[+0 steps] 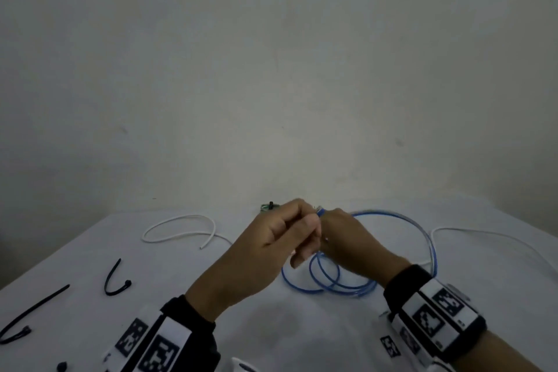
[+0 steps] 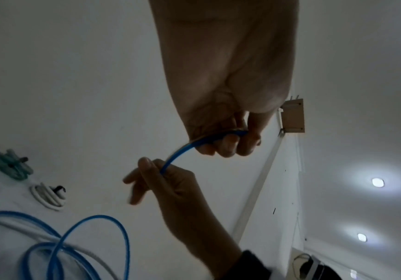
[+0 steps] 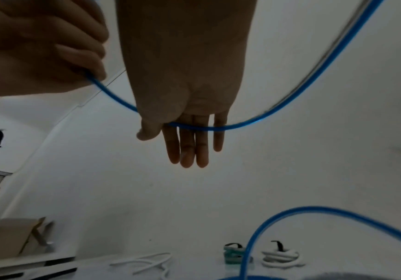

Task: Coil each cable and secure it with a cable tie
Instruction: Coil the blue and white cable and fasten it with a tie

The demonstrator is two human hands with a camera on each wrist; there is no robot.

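Note:
A blue cable (image 1: 359, 291) lies in loose loops on the white table (image 1: 90, 266), with one stretch lifted between my hands. My left hand (image 1: 287, 235) is raised above the table, its fingers (image 2: 225, 144) curled round the blue cable (image 2: 178, 151). Just to its right, my right hand (image 1: 347, 235) pinches the same cable under its thumb (image 3: 147, 132), the other fingers straight; the blue cable (image 3: 218, 128) crosses their base. Two black cable ties (image 1: 113, 278) (image 1: 33, 308) lie at the front left.
A loose white cable (image 1: 193, 216) lies at the back left and another (image 1: 483, 232) runs off to the right. Tied green (image 2: 12, 166) and white (image 2: 48, 197) bundles sit by the wall. Cardboard and shelving (image 3: 8, 238) stand off to one side.

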